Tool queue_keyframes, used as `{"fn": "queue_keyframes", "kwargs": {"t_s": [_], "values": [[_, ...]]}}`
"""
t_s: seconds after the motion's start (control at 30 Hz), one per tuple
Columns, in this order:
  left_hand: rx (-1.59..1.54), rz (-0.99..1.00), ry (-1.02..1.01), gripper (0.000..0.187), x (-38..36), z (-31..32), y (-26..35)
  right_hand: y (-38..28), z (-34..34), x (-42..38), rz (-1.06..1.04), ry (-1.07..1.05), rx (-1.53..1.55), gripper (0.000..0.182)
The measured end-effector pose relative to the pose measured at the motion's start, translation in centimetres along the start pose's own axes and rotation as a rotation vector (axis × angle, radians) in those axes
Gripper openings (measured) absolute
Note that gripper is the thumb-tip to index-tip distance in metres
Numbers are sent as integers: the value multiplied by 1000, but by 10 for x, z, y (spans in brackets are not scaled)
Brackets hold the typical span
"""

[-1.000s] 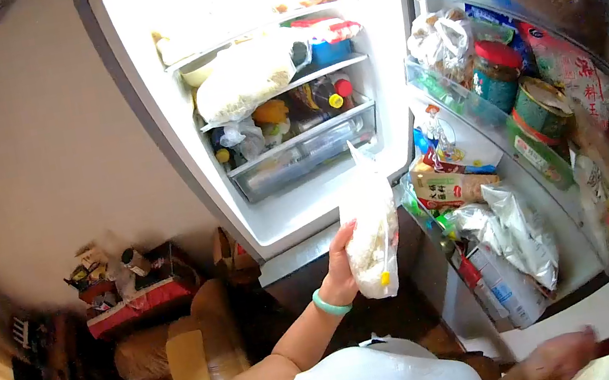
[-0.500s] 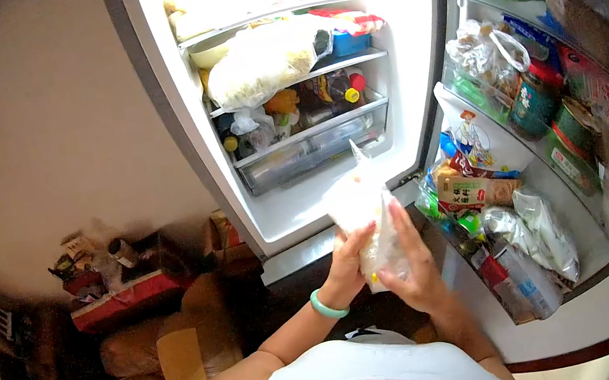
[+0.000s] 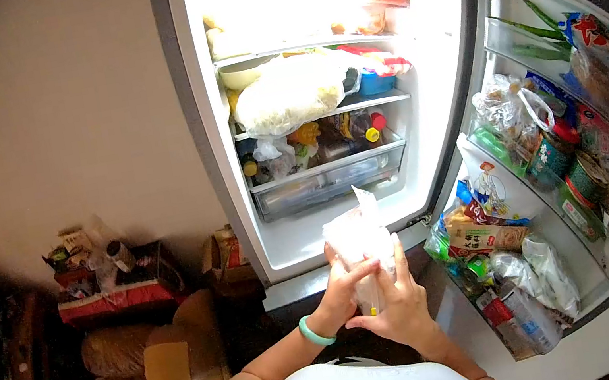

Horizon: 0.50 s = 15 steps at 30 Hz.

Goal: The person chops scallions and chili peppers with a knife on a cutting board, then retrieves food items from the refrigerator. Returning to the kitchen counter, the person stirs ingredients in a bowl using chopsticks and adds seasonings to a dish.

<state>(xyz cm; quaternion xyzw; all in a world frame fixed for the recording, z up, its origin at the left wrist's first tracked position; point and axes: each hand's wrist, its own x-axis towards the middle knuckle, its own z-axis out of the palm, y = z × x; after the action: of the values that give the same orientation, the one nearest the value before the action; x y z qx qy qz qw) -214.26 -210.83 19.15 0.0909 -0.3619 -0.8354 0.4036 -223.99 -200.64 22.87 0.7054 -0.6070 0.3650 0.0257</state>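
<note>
Both hands hold a clear plastic bag [image 3: 359,239] of pale, crumbly contents upright in front of the open fridge [image 3: 323,106], just below its bottom ledge. The left hand [image 3: 336,299], with a green bangle [image 3: 315,332] at the wrist, wraps the bag's left side with fingers curled across its front. The right hand [image 3: 395,299] closes on the bag's lower right, fingers pressed up against the plastic. The bag's twisted top points up toward the fridge's clear drawer [image 3: 329,182].

Inside the fridge, above that drawer, a shelf carries dark sauce bottles [image 3: 346,128] with red and yellow caps, and the shelf over it bears a large white bag [image 3: 292,94] that fills most of its width. The topmost shelf is washed out by the light, so its contents cannot be told for sure.

Right of the fridge body the open door [image 3: 559,171] hangs crowded: jars [image 3: 566,166], packets and foil bags [image 3: 532,276] fill its racks, close by the right hand. Left of the fridge, against the wall, stand cardboard boxes [image 3: 115,286] and brown sacks [image 3: 115,358] on the floor.
</note>
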Motion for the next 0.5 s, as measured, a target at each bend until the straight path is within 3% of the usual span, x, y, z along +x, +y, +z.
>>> {"fn": "queue_keyframes", "kwargs": {"t_s": [0.1,0.17,0.23,0.27,0.3,0.37,0.5], "values": [[-122,64,-77,78,7,-1,4,2,5,5,65,70,-31,94],[-49,22,-132,84,7,18,34,7,10,11,73,147,-9,98],[118,103,-303,95,13,28,52,18,0,27,12,235,120,99],[215,153,-366,101,22,25,58,26,-8,37,-62,273,35,103],[219,134,-426,99,25,36,75,35,-9,45,-55,322,84,102],[241,206,-480,92,37,52,101,38,-20,74,29,329,732,98],[399,461,-564,82,60,73,136,24,-45,151,-103,438,1138,96]]}}
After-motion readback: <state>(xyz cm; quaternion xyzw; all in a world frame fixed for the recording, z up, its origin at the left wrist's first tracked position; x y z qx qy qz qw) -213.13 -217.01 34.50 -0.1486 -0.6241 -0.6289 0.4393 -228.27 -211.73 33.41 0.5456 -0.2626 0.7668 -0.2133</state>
